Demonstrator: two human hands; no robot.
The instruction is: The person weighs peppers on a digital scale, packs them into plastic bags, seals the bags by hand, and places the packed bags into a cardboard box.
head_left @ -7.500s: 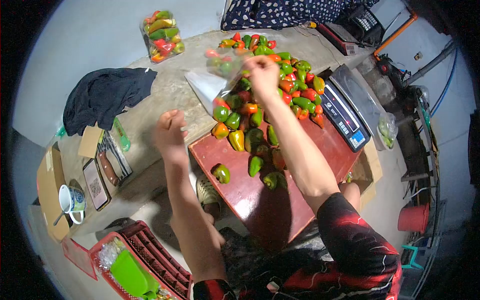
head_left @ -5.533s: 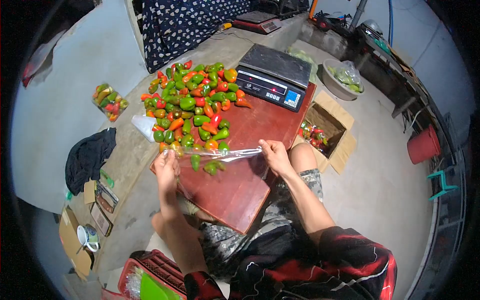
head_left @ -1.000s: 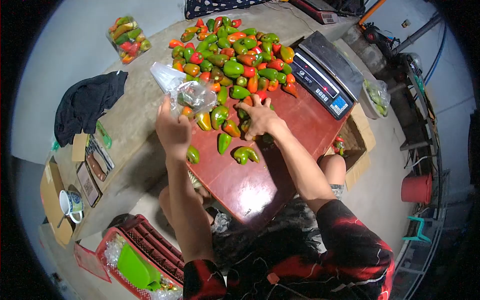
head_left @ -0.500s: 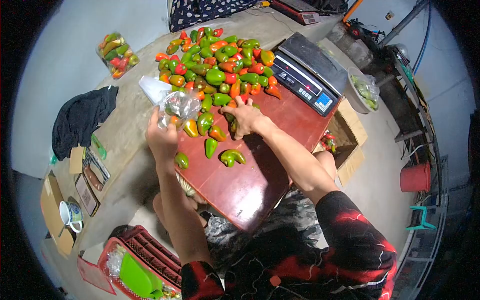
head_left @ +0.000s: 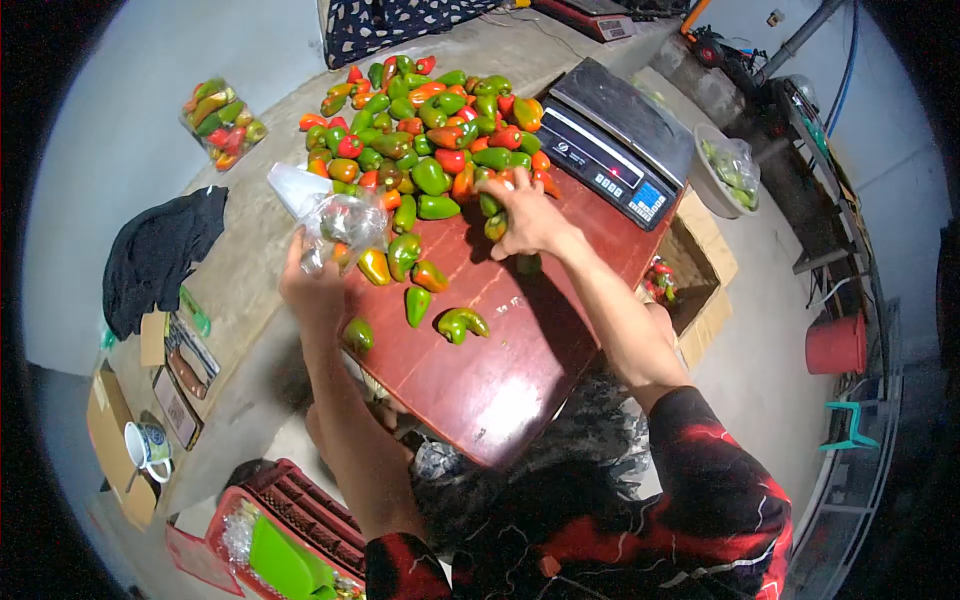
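My left hand (head_left: 312, 275) is closed on a clear plastic bag (head_left: 345, 225), with an orange-red shape showing through the film. My right hand (head_left: 532, 218) curls over a green pepper (head_left: 496, 227) at the near edge of a big pile of green, red and orange peppers (head_left: 430, 178). Another green pepper (head_left: 528, 264) shows partly under its heel. Between the hands lie several loose ones, among them a yellow-orange pepper (head_left: 374, 266) and a curled green pepper (head_left: 462, 324). How many peppers sit under my right palm is hidden.
A digital scale (head_left: 610, 150) stands right of the pile on the red table (head_left: 470, 390). Beyond it are a bowl of bagged green vegetables (head_left: 725, 175) and an open cardboard box (head_left: 705, 255). A filled bag of peppers (head_left: 222, 122) sits at left; a red basket (head_left: 225, 510) is below.
My right hand has moved right and slightly away from me, with green pepper under its fingers, baring the tabletop where it was. My left hand keeps hold of the bag. The view has shifted slightly.
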